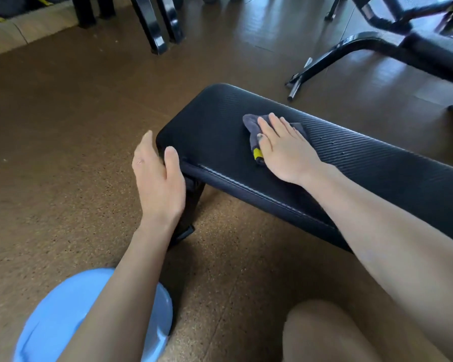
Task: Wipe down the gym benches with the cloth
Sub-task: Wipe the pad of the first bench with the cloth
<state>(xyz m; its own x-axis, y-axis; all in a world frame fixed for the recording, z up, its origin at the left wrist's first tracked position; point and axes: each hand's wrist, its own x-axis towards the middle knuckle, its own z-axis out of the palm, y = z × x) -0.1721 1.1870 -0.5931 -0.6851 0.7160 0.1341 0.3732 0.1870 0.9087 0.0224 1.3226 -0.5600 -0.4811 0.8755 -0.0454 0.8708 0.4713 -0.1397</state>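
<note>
Bench (220, 121) pad: your right hand (285, 150) lies flat, pressing the cloth (251, 121) near its end; left hand (157, 176) open at the corner. Bunched cloth may slip out, so your palm wipes instead.

Hands: two, left hand (156, 176) and right hand (285, 150)
Cloths: one grey cloth (254, 126); one yellow tag (257, 153) on it
Benches: one flat black bench (215, 126) near; one more padded bench (434, 48) at upper right, partly out of view
Basins: one blue basin (71, 309)
Frame legs: two slanted black legs (154, 24) at top; others cut off
</note>
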